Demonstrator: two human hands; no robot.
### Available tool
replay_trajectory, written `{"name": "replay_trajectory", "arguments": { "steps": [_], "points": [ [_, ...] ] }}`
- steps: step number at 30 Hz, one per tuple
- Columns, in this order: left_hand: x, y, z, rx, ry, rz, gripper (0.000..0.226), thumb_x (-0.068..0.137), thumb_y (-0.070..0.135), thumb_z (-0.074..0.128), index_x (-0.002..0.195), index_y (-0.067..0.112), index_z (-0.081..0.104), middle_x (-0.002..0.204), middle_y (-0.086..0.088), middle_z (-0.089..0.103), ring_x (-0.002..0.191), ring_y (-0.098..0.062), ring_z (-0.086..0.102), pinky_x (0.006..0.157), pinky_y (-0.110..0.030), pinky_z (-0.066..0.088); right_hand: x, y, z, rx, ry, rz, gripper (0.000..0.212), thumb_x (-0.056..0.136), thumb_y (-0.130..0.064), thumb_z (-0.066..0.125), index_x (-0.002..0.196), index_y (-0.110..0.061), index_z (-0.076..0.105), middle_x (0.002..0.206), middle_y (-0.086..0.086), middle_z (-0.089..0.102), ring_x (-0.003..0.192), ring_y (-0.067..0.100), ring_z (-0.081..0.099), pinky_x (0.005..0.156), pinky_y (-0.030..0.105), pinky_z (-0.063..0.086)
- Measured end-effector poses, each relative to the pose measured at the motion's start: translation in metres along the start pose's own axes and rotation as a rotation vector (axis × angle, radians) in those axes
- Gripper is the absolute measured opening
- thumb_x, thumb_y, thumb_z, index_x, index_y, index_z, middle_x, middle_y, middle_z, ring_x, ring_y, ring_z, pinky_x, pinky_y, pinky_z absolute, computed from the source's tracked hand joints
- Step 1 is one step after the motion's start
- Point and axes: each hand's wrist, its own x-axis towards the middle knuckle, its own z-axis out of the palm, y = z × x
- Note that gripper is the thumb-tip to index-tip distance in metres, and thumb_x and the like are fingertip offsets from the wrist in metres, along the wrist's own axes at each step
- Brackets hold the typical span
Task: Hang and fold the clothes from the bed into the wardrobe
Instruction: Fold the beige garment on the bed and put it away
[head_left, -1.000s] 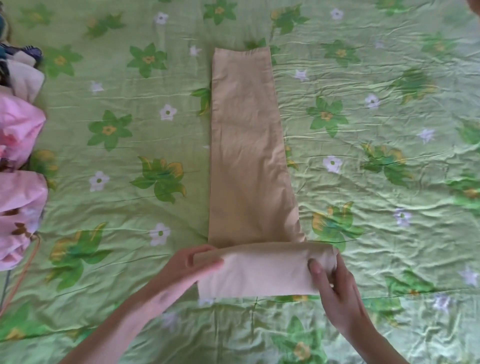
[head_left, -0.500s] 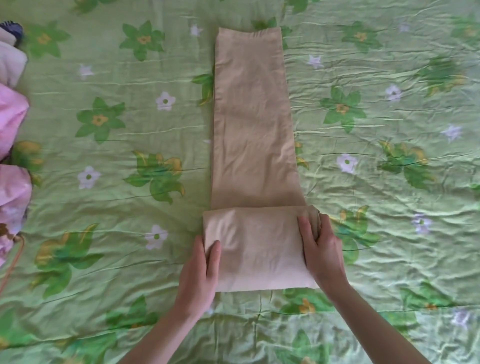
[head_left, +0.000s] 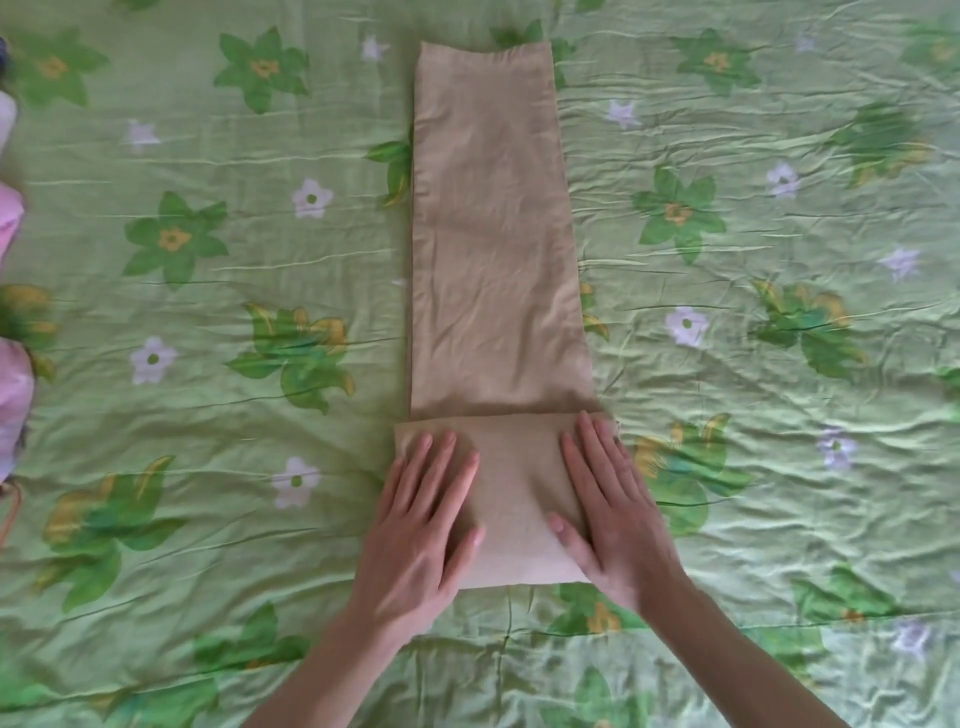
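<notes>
There is a single view, from a wide-angle camera worn on the person's head. It looks almost straight down onto the bed (head_left: 208, 156), whose green flowered cover fills the whole frame from edge to edge. The camera sits close above the near side of the bed: both forearms enter from the bottom edge, and the left hand (head_left: 421, 525) and right hand (head_left: 613, 509) lie in the lower middle of the picture. The tan trousers (head_left: 493, 234) run away from the viewer up the centre, nearly to the top edge. Pink clothes (head_left: 10, 395) are cut off by the left edge. No second view overlaps this one.
</notes>
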Motion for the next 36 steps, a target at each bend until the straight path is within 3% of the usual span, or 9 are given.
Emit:
{"name": "replay_trajectory", "arguments": {
  "steps": [5,12,16,21,24,28,30,33,36],
  "points": [
    [0.008,-0.001,-0.002,0.207,-0.128,0.01,0.102,0.098,0.076,0.043,0.166,0.004,0.017,0.173,-0.023,0.008,0.161,-0.039,0.007,0.127,-0.057,0.018,0.01,0.004,0.005,-0.033,-0.094,0.025,0.08,0.107,-0.061,0.023,0.166,-0.014,0.001,0.174,0.007,-0.009,0.161,0.025,-0.003,0.129,0.037,-0.001],
    [-0.009,0.003,-0.018,0.315,-0.235,0.079,0.123,0.087,0.09,0.041,0.163,-0.003,0.019,0.171,-0.031,0.008,0.159,-0.046,0.013,0.124,-0.056,0.021,-0.01,0.001,-0.014,-0.175,-0.069,-0.104,0.08,0.107,-0.06,0.032,0.164,-0.005,0.017,0.173,0.014,0.007,0.161,0.029,0.006,0.127,0.049,0.014],
    [-0.014,0.005,-0.023,0.358,-0.313,0.071,0.127,0.078,0.08,0.06,0.164,-0.002,0.014,0.169,-0.035,0.001,0.157,-0.052,0.008,0.123,-0.062,0.029,-0.031,-0.003,-0.023,-0.252,-0.133,-0.195,0.084,0.104,-0.064,0.038,0.165,-0.011,0.015,0.173,0.014,0.005,0.16,0.034,0.006,0.125,0.051,0.016],
    [-0.002,0.022,-0.02,0.367,-0.43,-0.059,0.142,0.053,0.044,0.094,0.163,-0.003,0.017,0.167,-0.039,0.002,0.156,-0.056,0.009,0.122,-0.064,0.028,-0.03,-0.012,-0.026,-0.323,-0.249,-0.129,0.122,0.075,-0.057,0.076,0.165,-0.005,0.011,0.172,0.021,0.001,0.159,0.039,0.003,0.125,0.051,0.017],
    [0.004,0.041,-0.023,0.382,-0.458,-0.143,0.135,0.046,0.023,0.097,0.158,-0.005,0.027,0.164,-0.041,0.015,0.153,-0.057,0.019,0.122,-0.064,0.028,-0.029,-0.028,-0.02,-0.304,-0.232,-0.036,0.121,0.066,-0.043,0.087,0.161,-0.001,0.025,0.17,0.026,0.011,0.157,0.043,0.014,0.123,0.055,0.031],
    [0.005,0.067,-0.053,0.401,-0.522,-0.191,0.112,0.085,0.027,0.079,0.164,0.002,0.004,0.17,-0.033,-0.006,0.159,-0.048,0.0,0.13,-0.057,0.006,-0.042,-0.039,-0.028,-0.262,-0.155,-0.049,0.106,0.067,-0.037,0.086,0.156,-0.001,0.04,0.165,0.024,0.03,0.151,0.041,0.033,0.121,0.049,0.028],
    [0.0,0.076,-0.074,0.411,-0.579,-0.181,0.104,0.092,0.027,0.071,0.165,0.004,0.0,0.171,-0.029,-0.006,0.16,-0.044,-0.001,0.131,-0.054,0.003,-0.057,-0.037,-0.043,-0.232,-0.163,-0.118,0.101,0.068,-0.043,0.085,0.154,-0.007,0.046,0.161,0.017,0.041,0.145,0.035,0.046,0.121,0.043,0.029],
    [-0.023,0.084,-0.099,0.339,-0.685,-0.145,0.095,0.096,0.027,0.064,0.166,0.008,0.002,0.172,-0.022,0.002,0.16,-0.039,0.008,0.132,-0.049,0.007,-0.085,-0.037,-0.074,-0.189,-0.225,-0.205,0.094,0.069,-0.058,0.076,0.151,-0.019,0.051,0.154,0.002,0.054,0.134,0.021,0.059,0.114,0.034,0.039],
    [-0.049,0.084,-0.114,0.161,-0.77,-0.105,0.077,0.095,0.03,0.055,0.162,0.016,0.02,0.165,-0.012,0.026,0.151,-0.029,0.029,0.125,-0.04,0.032,-0.107,-0.044,-0.101,-0.104,-0.267,-0.219,0.09,0.068,-0.067,0.066,0.148,-0.027,0.052,0.134,-0.014,0.068,0.116,0.004,0.067,0.105,0.026,0.045]
  ]
}}
